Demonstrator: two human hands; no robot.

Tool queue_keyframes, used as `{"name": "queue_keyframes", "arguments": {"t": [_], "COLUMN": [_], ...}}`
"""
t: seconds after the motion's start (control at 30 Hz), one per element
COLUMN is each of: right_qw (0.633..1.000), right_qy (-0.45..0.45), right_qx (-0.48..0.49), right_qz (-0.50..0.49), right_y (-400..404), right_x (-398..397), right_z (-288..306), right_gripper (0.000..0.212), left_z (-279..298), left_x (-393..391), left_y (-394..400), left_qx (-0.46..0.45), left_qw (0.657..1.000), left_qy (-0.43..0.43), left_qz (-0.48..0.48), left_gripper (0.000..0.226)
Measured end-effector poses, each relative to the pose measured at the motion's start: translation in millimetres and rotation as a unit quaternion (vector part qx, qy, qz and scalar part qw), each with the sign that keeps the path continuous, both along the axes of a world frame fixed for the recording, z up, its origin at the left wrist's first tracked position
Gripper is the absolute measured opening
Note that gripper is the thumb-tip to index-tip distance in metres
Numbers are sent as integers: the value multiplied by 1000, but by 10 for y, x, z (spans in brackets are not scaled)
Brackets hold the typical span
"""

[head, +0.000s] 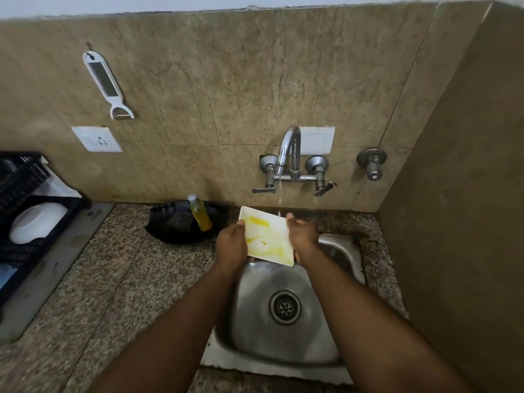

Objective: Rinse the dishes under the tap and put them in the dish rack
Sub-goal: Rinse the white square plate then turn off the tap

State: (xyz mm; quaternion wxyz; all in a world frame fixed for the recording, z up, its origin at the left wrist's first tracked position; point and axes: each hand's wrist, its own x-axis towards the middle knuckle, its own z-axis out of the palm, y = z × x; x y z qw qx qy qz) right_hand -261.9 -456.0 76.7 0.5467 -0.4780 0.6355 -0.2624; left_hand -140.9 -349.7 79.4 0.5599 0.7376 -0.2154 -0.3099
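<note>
A white rectangular plate (266, 239) smeared with yellow residue is held tilted over the back of the steel sink (255, 321). My left hand (231, 245) grips its left edge, thumb on top. My right hand (302, 234) holds the right edge. A thin stream of water runs from the chrome tap (289, 148) and lands by the plate's far right corner. The black dish rack (25, 199) stands at the far left with a white bowl (35, 222) in it.
A black dish with a yellow soap bottle (200, 212) and a dark scrubber sits behind the sink on the left. A peeler (106, 83) hangs on the wall above a socket (96, 139). A side wall closes the right. Speckled counter (119, 279) lies between sink and rack.
</note>
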Motion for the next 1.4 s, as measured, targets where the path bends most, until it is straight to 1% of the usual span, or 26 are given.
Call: {"name": "queue_keyframes", "arguments": {"t": [0.03, 0.1, 0.17, 0.23, 0.3, 0.37, 0.43, 0.47, 0.57, 0.63, 0.67, 0.7, 0.73, 0.77, 0.8, 0.83, 0.87, 0.97, 1.03, 1.1, 1.2, 1.23, 1.3, 1.33, 1.37, 1.4], "right_qw": [999, 999, 995, 991, 994, 1000, 997, 998, 992, 970, 965, 969, 983, 994, 999, 999, 999, 983, 947, 934, 970, 971, 973, 969, 961, 948], "right_qy": [19, 43, 14, -38, -55, 11, 56, 45, -87, -209, -230, -223, -171, -106, -48, -25, -26, -146, -273, -322, -232, -215, -198, -221, -257, -296], "right_qx": [-13, -25, -21, 25, 39, 6, -27, -33, -21, 29, 47, 46, 28, 6, -11, -28, -33, -6, 60, 93, 68, 59, 57, 65, 83, 107], "right_qz": [-23, 10, 93, 123, 86, 15, -38, -28, 85, 118, 118, 96, 64, 26, -3, -15, 2, 113, 161, 120, -37, -85, -101, -89, -67, -48], "right_y": [-6, -27, -17, -3, 14, -41, -56, -63, -47, -29, -10, -2, -2, -30, -37, -49, -52, -92, -53, 72, 127, 123, 63, 66, 71, 80], "right_x": [21, 77, 129, 152, 165, 193, 173, 169, 140, 102, 83, 87, 113, 145, 153, 136, 124, -4, -90, -86, 54, 79, 65, 36, 9, -5], "right_z": [29, 14, -78, -162, -141, -74, -16, -27, -79, -138, -137, -143, -108, -103, -63, -49, -7, -15, -49, -67, -116, -132, -134, -94, -74, -48], "right_gripper": [43, 45, 31, 20, 19, 39, 54, 52, 18, 32, 35, 30, 21, 24, 35, 43, 42, 21, 38, 36, 12, 23, 43, 37, 24, 20], "left_z": [-38, -107, -119, -96, -74, -63, -49, -25, -10, -35, -51, -63, -64, -71, -52, -54, -66, -90, -72, -28, -42, -77, -123, -121, -108, -91], "left_x": [6, 37, 80, 112, 88, 26, -40, -59, -22, 38, 38, 9, -51, -121, -195, -242, -256, -173, -98, -87, -210, -253, -298, -302, -292, -277], "left_y": [6, 5, 4, 5, 9, -1, -31, -44, -84, -90, -90, -89, -88, -84, -71, -70, -76, -90, -125, -167, -184, -173, -141, -141, -153, -166], "left_qx": [1, 17, 26, 31, 26, 13, 1, -5, -10, -11, -16, -22, -31, -38, -45, -49, -51, -58, -52, -54, -59, -65, -81, -83, -86, -87], "left_qw": [1000, 999, 995, 987, 980, 978, 978, 979, 979, 978, 978, 979, 979, 981, 982, 984, 985, 986, 984, 984, 992, 994, 995, 995, 994, 993], "left_qy": [-13, -46, -87, -149, -195, -208, -206, -202, -195, -195, -194, -194, -191, -186, -178, -168, -157, -139, -127, -128, -97, -69, -29, -21, -19, -17], "left_qz": [2, 21, 49, 54, 36, 25, 22, 25, 53, 70, 71, 65, 57, 48, 45, 46, 49, 77, 113, 115, 59, 45, 40, 48, 61, 74], "left_gripper": [43, 48, 50, 51, 54, 52, 50, 49, 42, 45, 47, 48, 47, 44, 41, 38, 36, 40, 43, 40, 30, 25, 20, 20, 21, 21]}}
